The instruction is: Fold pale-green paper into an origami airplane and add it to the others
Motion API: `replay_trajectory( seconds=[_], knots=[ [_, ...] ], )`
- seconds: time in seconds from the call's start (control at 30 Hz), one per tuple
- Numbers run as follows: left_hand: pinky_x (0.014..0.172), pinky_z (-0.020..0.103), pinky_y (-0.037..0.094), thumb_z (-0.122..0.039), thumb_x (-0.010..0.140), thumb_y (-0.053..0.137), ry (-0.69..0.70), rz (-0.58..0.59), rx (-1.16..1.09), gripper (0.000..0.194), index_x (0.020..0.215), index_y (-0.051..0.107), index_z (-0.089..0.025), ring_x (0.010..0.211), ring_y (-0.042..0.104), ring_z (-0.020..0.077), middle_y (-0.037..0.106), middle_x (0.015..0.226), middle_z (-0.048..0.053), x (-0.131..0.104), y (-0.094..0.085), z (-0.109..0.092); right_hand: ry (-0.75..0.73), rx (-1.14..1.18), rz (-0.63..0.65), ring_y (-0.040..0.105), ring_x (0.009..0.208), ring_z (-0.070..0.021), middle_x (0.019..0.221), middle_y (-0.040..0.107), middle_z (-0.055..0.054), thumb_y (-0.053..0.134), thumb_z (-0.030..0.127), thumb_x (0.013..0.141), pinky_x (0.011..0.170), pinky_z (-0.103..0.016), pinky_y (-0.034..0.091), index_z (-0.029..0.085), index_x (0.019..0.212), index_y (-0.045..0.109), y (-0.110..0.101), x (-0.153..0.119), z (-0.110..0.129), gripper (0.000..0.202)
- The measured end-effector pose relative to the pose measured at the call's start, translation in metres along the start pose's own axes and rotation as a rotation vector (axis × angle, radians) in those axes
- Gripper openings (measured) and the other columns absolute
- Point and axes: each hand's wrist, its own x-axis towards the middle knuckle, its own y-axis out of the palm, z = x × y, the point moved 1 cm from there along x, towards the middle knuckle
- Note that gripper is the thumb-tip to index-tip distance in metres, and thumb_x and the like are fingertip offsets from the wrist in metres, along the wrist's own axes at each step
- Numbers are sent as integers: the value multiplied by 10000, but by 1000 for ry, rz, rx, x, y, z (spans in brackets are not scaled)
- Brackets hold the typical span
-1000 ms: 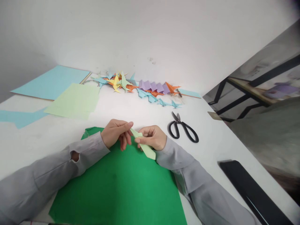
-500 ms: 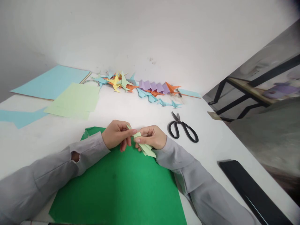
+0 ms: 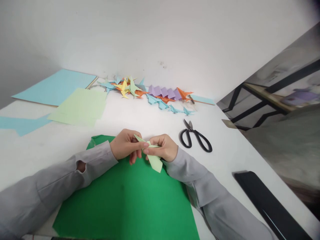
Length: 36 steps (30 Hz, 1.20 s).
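Observation:
Between my two hands is a folded piece of pale green paper, with a narrow point sticking up at the left and a wider flap hanging down at the right. My left hand pinches it between thumb and fingers near the pointed end. My right hand grips it from the other side, thumb on top, tips close to the left thumb. Part of the folded paper is hidden behind the fingers. Both hands are just above the far edge of a green sheet on the white table.
Black-handled scissors lie partly spread, right of my hands. Folded paper figures in several colours line the wall. Light green sheets and a blue sheet lie left. A long black object rests near the right edge.
The folded paper has turned in my fingers: its flap now hangs lower and looks wider, and its point shows more at the left. My left thumb has shifted slightly right.

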Motion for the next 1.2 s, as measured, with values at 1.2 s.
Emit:
replay_trajectory(
  seconds=[1.2],
  knots=[
    [174, 142, 277, -336, 601, 710, -7, -107, -62, 348, 479, 454, -135, 190, 410, 80, 519, 332, -41, 1, -4, -2, 9, 118, 124, 548, 338, -119, 463, 639, -24, 753, 379, 549, 318, -197, 395, 107, 578, 607, -3, 1, 0, 310]
  ],
)
